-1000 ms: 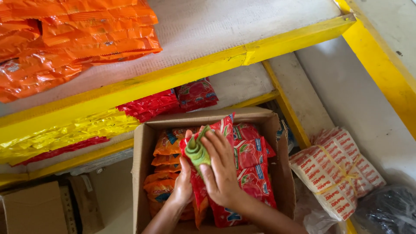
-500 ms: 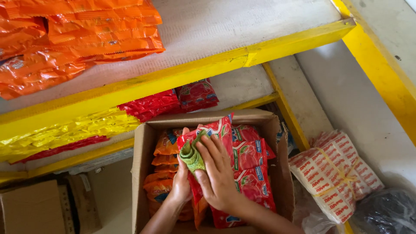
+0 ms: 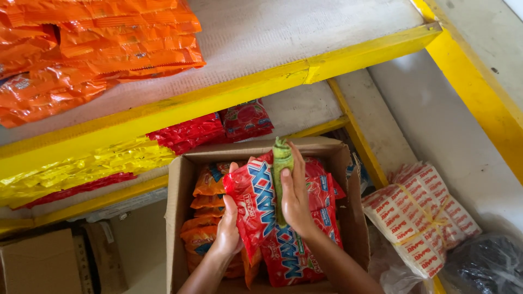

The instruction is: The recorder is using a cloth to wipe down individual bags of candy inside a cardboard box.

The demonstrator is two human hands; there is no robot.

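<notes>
An open cardboard box (image 3: 177, 218) stands below the shelves, filled with orange snack packets (image 3: 204, 218) on its left and red snack packets (image 3: 289, 256) on its right. My left hand (image 3: 229, 231) grips the left edge of a bundle of red packets (image 3: 253, 204) lifted above the box. My right hand (image 3: 297, 198) presses against the bundle's front, fingers around a green packet (image 3: 282, 163) standing upright on it.
Yellow-edged shelves (image 3: 261, 81) rise behind the box. Orange packets (image 3: 92, 49) fill the upper shelf's left; red packets (image 3: 212, 128) and yellow packets (image 3: 81, 166) lie on the lower one. A tied bundle of white-and-red packets (image 3: 422, 218) and a black bag (image 3: 485, 267) sit at right. Another box (image 3: 38, 267) is at lower left.
Both hands have raised the red bundle higher out of the box. The green packet has turned from lying slanted to standing upright under my right hand.
</notes>
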